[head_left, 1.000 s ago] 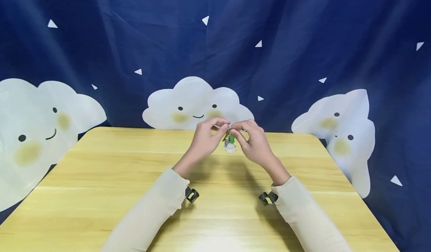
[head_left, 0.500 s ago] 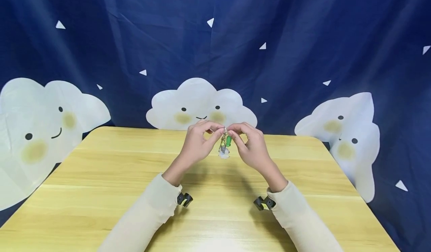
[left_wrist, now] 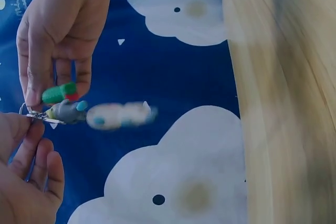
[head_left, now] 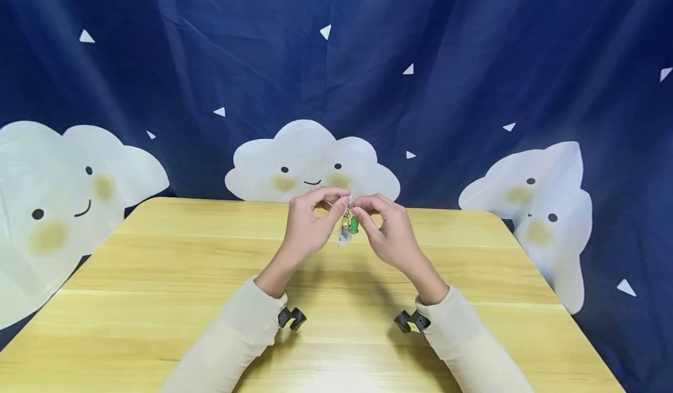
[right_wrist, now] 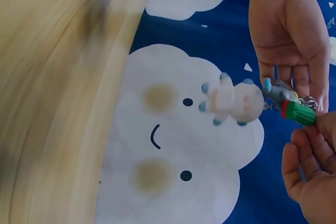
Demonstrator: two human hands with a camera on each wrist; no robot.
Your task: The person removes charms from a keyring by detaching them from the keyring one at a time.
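A keychain hangs in the air between both hands, over the far part of the table. Its metal rings (right_wrist: 310, 102) are at the fingertips. Three charms dangle from it: a small green one (head_left: 354, 225) with a red end, a grey figure (left_wrist: 67, 111) with blue feet, and a white figure (right_wrist: 248, 101) with blue paws, blurred in the left wrist view. My left hand (head_left: 309, 225) pinches the top of the keychain between thumb and index finger. My right hand (head_left: 393, 230) pinches at the metal part above the green charm. The fingers partly cover the rings.
A pale wooden table (head_left: 336, 299) with rounded far corners lies below the hands. Behind it hangs a dark blue curtain (head_left: 263, 60) with smiling white clouds and small white triangles. Black wrist mounts (head_left: 292, 318) sit at both beige cuffs.
Both hands have shifted slightly left with the keychain, and the left fingers have moved more. The charms hang lower and show more clearly between the hands.
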